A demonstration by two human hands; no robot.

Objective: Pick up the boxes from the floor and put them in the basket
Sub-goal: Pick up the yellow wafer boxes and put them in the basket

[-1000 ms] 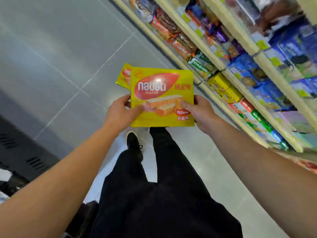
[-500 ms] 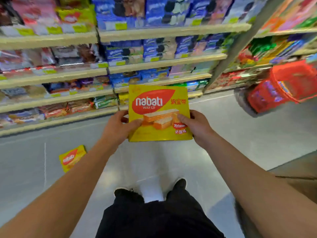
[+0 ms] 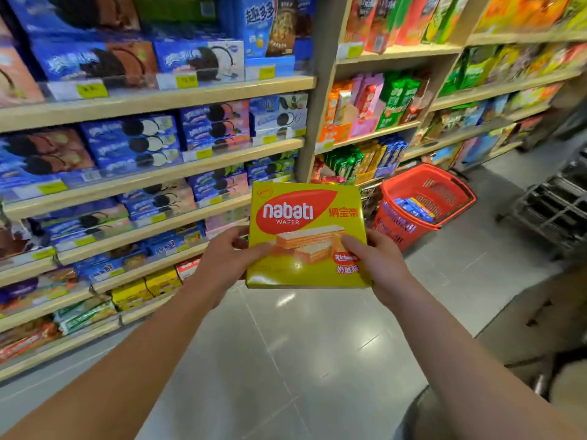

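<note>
Both hands grip one yellow wafer box (image 3: pixel 305 233), held upright in the air with its printed face toward the camera. On its lower left edge the left hand (image 3: pixel 227 260) has the thumb laid across the front and the fingers curled behind. On the lower right edge the right hand (image 3: pixel 378 265) holds the same way, its thumb over the picture of the wafers. The box is clear of the floor (image 3: pixel 286 360) and well apart from the basket (image 3: pixel 424 201).

That red plastic basket stands on the floor beyond the box and to its right, tilted, just beside the foot of the shelves (image 3: pixel 152 176). A blue packet (image 3: pixel 413 208) lies inside it. Its handles look to be folded down along the rim, though blur makes this hard to tell.

Behind the box the shelves run from the left across to the far right, with a wooden upright where two bays meet. The left bay is stocked mostly with blue biscuit packs, and yellow boxes sit on a low shelf there. The right bay holds orange, pink and green packets. Yellow price tags line the shelf edges.

At the right edge, past the basket, stands a dark metal trolley (image 3: pixel 552 211). The floor is of grey glossy tiles.
</note>
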